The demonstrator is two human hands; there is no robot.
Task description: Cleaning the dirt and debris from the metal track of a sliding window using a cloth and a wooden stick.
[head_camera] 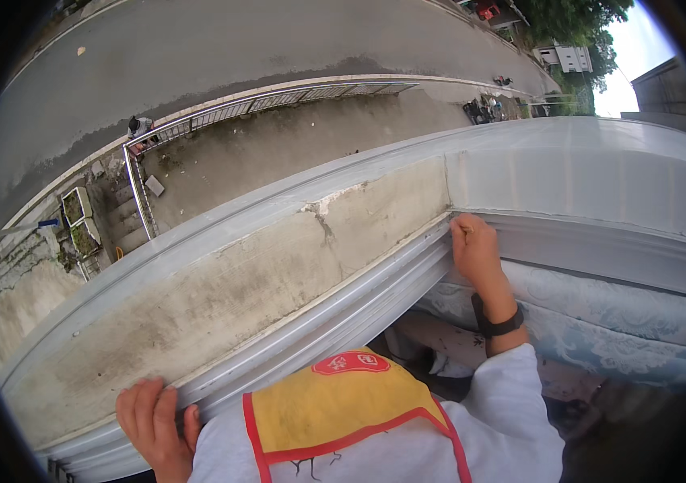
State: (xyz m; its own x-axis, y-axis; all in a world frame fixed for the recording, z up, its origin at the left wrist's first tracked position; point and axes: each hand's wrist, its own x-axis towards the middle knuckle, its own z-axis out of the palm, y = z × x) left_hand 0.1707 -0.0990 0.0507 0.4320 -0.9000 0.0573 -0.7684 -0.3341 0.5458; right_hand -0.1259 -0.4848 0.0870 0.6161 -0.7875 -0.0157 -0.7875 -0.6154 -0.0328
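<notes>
At the lower left, my left hand [154, 425] lies over the aluminium window track [294, 356], fingers towards the weathered outer sill [240, 287] and thumb on the inner side. My right hand [477, 246] is at the frame's far corner, fingers curled and thumb against the forefinger. A small brownish spot shows at that pinch; whether it is something held is unclear. The sill is stained and has a crack [323, 222] with chipped paint. A dark band [493, 317] circles my right wrist.
A pale patterned curtain [608, 326] hangs right of my right arm. Beyond the sill's white outer edge [198, 226] is a drop to a concrete yard with a metal railing [246, 105]. A person [139, 127] is by the railing below, near a grey road [228, 42].
</notes>
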